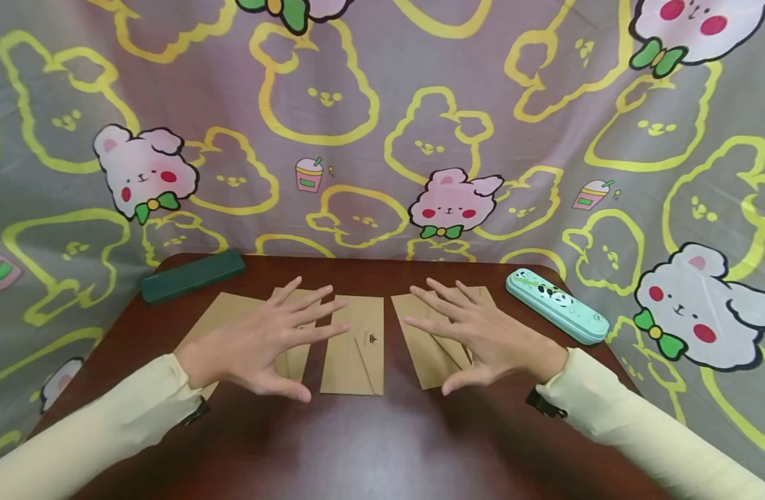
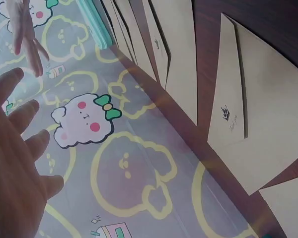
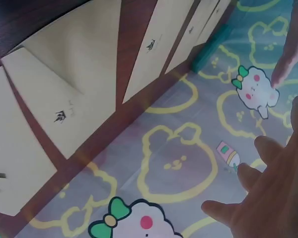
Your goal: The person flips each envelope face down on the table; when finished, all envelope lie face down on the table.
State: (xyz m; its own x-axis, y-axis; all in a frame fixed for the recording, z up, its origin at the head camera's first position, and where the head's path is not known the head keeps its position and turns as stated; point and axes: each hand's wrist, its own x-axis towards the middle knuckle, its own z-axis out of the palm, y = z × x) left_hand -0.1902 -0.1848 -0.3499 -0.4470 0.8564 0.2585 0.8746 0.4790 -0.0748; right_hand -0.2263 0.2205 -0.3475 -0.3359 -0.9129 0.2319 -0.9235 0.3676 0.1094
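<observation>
Hovering with fingers spread, left hand (image 1: 264, 340) and right hand (image 1: 482, 332) are both released, grasping nothing. Beneath them, brown envelopes (image 1: 351, 354) lie in a row across mid-frame; the middle one shows whole between the hands. Step in hand, judged: hands poised over the row, none lifted. Next move would likely call for lowering the fingertips and pinching one edge. Outward: dark green case (image 1: 193, 276) at left of frame, mint panda case (image 1: 557, 305) at right. Head view: hands mask parts of the outer envelopes; right wrist view shows crown prints on several, unobstructed.
</observation>
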